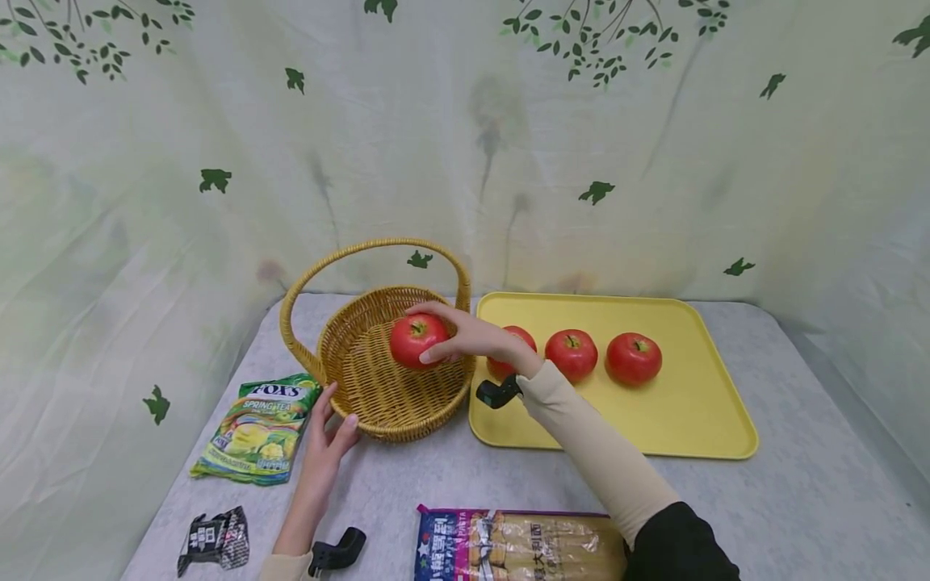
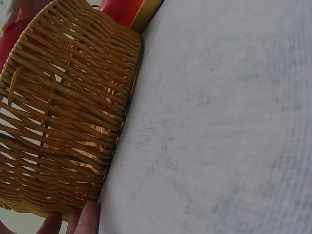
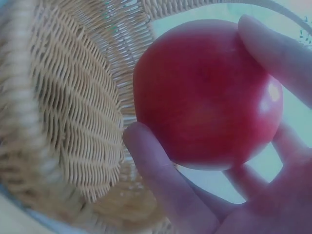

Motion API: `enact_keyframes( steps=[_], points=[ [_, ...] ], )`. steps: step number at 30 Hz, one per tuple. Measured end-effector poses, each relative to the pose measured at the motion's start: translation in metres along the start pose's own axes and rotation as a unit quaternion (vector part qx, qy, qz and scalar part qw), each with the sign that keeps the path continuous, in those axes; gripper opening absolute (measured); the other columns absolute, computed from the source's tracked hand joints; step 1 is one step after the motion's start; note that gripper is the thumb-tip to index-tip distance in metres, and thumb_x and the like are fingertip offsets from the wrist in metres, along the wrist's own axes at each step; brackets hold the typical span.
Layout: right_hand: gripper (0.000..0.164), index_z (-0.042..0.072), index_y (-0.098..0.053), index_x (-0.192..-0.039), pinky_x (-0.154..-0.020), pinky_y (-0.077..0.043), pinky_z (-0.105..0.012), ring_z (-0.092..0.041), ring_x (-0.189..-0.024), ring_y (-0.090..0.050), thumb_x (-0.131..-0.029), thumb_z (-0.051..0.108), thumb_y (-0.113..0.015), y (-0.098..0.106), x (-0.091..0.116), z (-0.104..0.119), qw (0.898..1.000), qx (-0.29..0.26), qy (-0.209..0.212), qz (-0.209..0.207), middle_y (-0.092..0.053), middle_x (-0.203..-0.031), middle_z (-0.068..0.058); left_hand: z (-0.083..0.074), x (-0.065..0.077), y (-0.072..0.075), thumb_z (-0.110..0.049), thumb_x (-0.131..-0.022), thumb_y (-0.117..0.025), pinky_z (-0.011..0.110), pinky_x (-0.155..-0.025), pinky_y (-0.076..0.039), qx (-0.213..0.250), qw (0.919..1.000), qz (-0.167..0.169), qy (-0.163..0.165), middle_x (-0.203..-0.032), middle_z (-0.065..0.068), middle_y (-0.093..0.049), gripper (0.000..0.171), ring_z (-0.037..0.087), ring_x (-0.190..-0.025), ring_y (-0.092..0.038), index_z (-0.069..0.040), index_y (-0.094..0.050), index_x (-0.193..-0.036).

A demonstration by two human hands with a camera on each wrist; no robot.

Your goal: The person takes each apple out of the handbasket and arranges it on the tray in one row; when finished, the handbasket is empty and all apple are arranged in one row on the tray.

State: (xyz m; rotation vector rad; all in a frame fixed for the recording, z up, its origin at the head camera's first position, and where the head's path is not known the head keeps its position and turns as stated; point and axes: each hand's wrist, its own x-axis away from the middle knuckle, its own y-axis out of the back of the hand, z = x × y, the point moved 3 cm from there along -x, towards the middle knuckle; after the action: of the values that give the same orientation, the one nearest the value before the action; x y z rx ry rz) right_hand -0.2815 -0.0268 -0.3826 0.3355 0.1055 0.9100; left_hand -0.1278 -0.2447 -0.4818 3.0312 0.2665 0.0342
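My right hand [image 1: 465,335] grips a red apple [image 1: 419,340] over the right side of a wicker basket [image 1: 385,424] with a tall arched handle. In the right wrist view the thumb and fingers spread around the apple [image 3: 204,97], and the woven wall [image 3: 83,107] lies beside it. My left hand [image 1: 325,448] rests its fingers against the basket's outer front-left side. Its fingertips [image 2: 87,219] touch the weave low down in the left wrist view. Three more red apples [image 1: 571,355] sit on a yellow tray [image 1: 697,411]; my right wrist partly hides the leftmost.
Left of the basket lies a green candy bag [image 1: 257,432]. A small black wrapped packet [image 1: 214,539] is at the front left. Near the front edge is a long snack package [image 1: 508,545], partly covered by the right sleeve. A leaf-print curtain [image 1: 436,145] hangs behind the grey table.
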Motion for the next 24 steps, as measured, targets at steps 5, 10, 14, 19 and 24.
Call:
enact_keyframes(
  steps=[5, 10, 14, 19, 24],
  points=[
    [0.066, 0.035, -0.040, -0.131, -0.071, -0.051, -0.040, -0.023, -0.102, -0.048, -0.076, 0.024, -0.073, 0.009, 0.022, -0.004, 1.000, 0.006, -0.007, -0.005, -0.037, -0.128, -0.001, -0.001, 0.001, 0.000, -0.020, -0.096, -0.045, 0.027, -0.085, -0.045, 0.001, 1.0000, 0.002, 0.000, -0.144, 0.014, -0.009, 0.059, 0.032, -0.119, -0.032, -0.027, -0.012, -0.144],
    [0.065, 0.040, -0.040, -0.129, -0.073, -0.051, -0.038, -0.025, -0.099, -0.052, -0.075, 0.027, -0.074, 0.023, 0.047, -0.010, 0.999, 0.003, -0.021, -0.028, -0.037, -0.128, -0.001, -0.001, 0.001, 0.000, -0.022, -0.095, -0.045, 0.028, -0.086, -0.045, 0.002, 1.0000, 0.004, -0.002, -0.144, 0.014, -0.009, 0.059, 0.032, -0.120, -0.032, -0.027, -0.012, -0.144],
    [0.065, 0.039, -0.039, -0.130, -0.079, -0.049, -0.037, -0.024, -0.103, -0.050, -0.076, 0.027, -0.073, 0.037, 0.070, -0.019, 0.999, 0.000, -0.020, -0.050, -0.037, -0.130, 0.001, -0.001, 0.000, -0.001, -0.022, -0.095, -0.046, 0.027, -0.086, -0.045, 0.002, 1.0000, 0.004, -0.003, -0.143, 0.014, -0.010, 0.059, 0.032, -0.119, -0.032, -0.026, -0.013, -0.144],
    [0.068, 0.035, -0.037, -0.133, -0.079, -0.048, -0.038, -0.027, -0.100, -0.053, -0.075, 0.032, -0.072, 0.058, 0.106, -0.034, 0.995, 0.019, -0.034, -0.091, -0.037, -0.131, 0.004, -0.001, 0.001, -0.001, -0.022, -0.095, -0.046, 0.025, -0.083, -0.046, 0.003, 0.9999, 0.002, -0.010, -0.143, 0.014, -0.011, 0.059, 0.032, -0.119, -0.032, -0.024, -0.013, -0.144],
    [0.071, 0.034, -0.036, -0.135, -0.082, -0.046, -0.042, -0.028, -0.114, -0.039, -0.075, 0.032, -0.073, 0.078, 0.144, -0.045, 0.988, 0.012, -0.073, -0.136, -0.036, -0.132, 0.001, -0.002, 0.001, -0.001, -0.021, -0.095, -0.046, 0.027, -0.084, -0.046, 0.003, 1.0000, 0.004, -0.006, -0.143, 0.015, -0.010, 0.059, 0.033, -0.120, -0.031, -0.026, -0.013, -0.144]
  ],
)
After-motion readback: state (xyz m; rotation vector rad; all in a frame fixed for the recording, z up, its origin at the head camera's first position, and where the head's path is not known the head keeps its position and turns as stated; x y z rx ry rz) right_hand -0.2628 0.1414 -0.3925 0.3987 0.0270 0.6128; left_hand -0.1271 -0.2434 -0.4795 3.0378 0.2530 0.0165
